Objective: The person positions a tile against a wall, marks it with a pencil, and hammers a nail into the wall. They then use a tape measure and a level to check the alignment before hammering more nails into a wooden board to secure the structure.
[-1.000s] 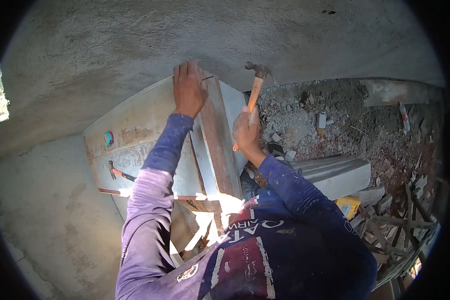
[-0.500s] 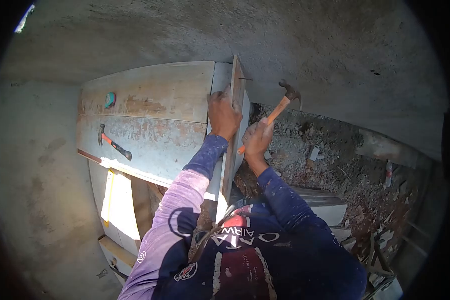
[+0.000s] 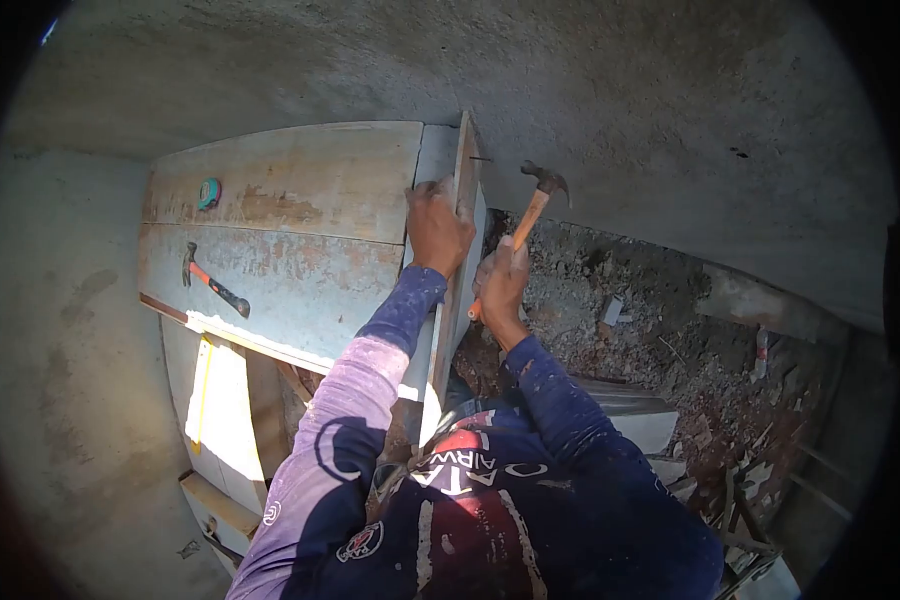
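Note:
My left hand point(image 3: 440, 228) is closed on the edge of a narrow upright wooden board point(image 3: 452, 265), fingers near its upper part. A nail point(image 3: 481, 158) sticks out from the board's right face, close to the top. My right hand point(image 3: 502, 284) grips the wooden handle of a claw hammer point(image 3: 532, 215). The hammer's head is up, a short way right of the nail and apart from it.
Large panels point(image 3: 300, 260) lie left of the board, bearing a second hammer point(image 3: 215, 280) with a red and black handle and a teal tape measure point(image 3: 208, 193). A concrete wall point(image 3: 620, 120) runs behind. Rubble point(image 3: 610, 270) covers the ground at right, with a plastic bottle point(image 3: 761, 352).
The hammer in my right hand has moved left, its head closer to the nail. My left hand keeps its place on the board, and the whole view has shifted slightly.

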